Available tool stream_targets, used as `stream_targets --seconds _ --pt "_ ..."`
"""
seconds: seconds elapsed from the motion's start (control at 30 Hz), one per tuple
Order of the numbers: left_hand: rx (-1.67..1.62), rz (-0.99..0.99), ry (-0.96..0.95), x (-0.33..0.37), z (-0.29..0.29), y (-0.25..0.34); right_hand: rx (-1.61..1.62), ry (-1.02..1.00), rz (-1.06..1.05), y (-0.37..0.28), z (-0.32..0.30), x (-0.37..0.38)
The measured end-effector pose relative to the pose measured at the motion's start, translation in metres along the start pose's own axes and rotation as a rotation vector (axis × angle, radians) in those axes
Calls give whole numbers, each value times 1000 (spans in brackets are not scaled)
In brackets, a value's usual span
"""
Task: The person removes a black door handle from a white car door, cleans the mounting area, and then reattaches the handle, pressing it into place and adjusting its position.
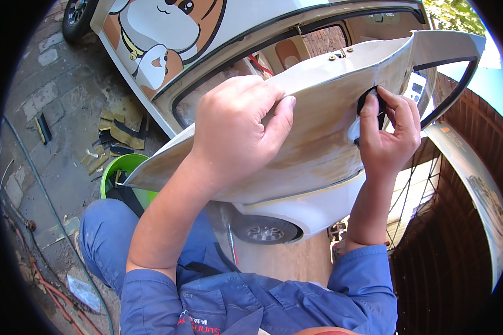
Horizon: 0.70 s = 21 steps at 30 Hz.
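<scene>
An open car door (313,134) stands in front of me, its outer face sanded in brown and pale patches. My left hand (237,125) is closed over the door's upper edge, thumb on the near side and fingers curled mostly out of sight. At the handle area farther right, my right hand (391,125) pinches with thumb and forefinger at a small black piece (366,99). Whether that piece is loose or part of the door handle, I cannot tell. Just below the pinch is a whitish patch (354,129) on the door.
Behind the door is the white van body (114,42) with a cartoon dog picture. A green bucket (126,163) stands at the left, beside scraps (126,134) on the paving. A hose (44,184) runs along the left. Below the door show a wheel (265,230) and a thin rod (232,245).
</scene>
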State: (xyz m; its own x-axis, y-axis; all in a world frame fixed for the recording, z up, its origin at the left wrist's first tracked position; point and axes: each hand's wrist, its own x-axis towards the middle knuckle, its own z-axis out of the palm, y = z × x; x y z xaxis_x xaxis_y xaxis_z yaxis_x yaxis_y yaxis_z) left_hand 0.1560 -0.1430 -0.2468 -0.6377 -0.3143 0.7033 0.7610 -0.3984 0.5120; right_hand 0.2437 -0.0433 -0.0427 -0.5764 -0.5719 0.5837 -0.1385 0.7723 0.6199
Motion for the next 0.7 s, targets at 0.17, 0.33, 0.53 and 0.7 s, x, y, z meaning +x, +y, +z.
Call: stream_targets --seconds 0.17,0.33,0.53,0.7 --pt "12 6 -2 -1 0 1 -92 2 115 -4 4 -9" --pt "16 3 -10 -1 0 1 -81 70 51 -1 11 -6" --pt "6 -5 3 -1 0 1 -90 108 -14 7 16 -5" --pt "15 11 -22 0 -2 1 -82 147 -111 12 15 -11"
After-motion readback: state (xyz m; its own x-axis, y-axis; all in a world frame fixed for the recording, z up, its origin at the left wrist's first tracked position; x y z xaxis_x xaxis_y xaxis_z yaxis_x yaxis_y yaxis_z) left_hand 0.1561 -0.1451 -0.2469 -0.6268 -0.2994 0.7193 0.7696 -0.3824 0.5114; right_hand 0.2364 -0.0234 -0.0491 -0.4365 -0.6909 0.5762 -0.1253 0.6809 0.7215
